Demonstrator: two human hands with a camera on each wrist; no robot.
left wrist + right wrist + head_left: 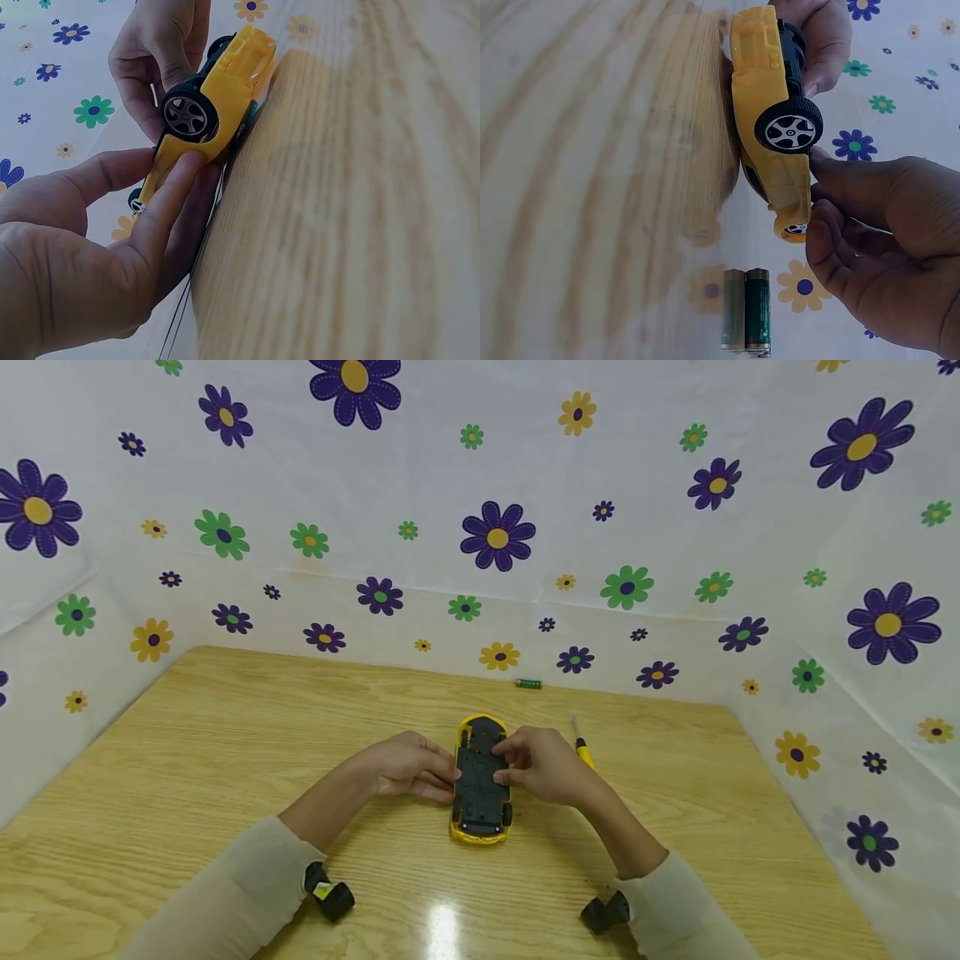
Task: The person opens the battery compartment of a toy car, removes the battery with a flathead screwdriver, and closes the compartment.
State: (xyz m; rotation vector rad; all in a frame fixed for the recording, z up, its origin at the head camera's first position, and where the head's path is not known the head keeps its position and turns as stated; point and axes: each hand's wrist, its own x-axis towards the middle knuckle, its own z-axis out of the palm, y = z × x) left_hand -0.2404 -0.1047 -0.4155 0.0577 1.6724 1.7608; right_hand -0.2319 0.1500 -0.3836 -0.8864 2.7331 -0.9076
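Observation:
A yellow toy car (pixel 480 781) lies upside down on the table, its black underside facing up. My left hand (pixel 411 766) grips the car's left side, thumb on the edge of the underside and fingers along the yellow body, as the left wrist view shows. From the other side my right hand (pixel 546 764) touches the black underside with thumb and index fingertips, which stand apart. In the right wrist view the car's wheel (pixel 790 133) sits just above those fingertips. Whether anything tiny lies under them is hidden.
A screwdriver (pixel 583 750) with a yellow and black handle lies right of my right hand. Farther back, a green battery (pixel 528 683) lies by the table's rear edge. Flower-printed white cloth (pixel 420 560) stands behind and beside the wooden table (pixel 262 710).

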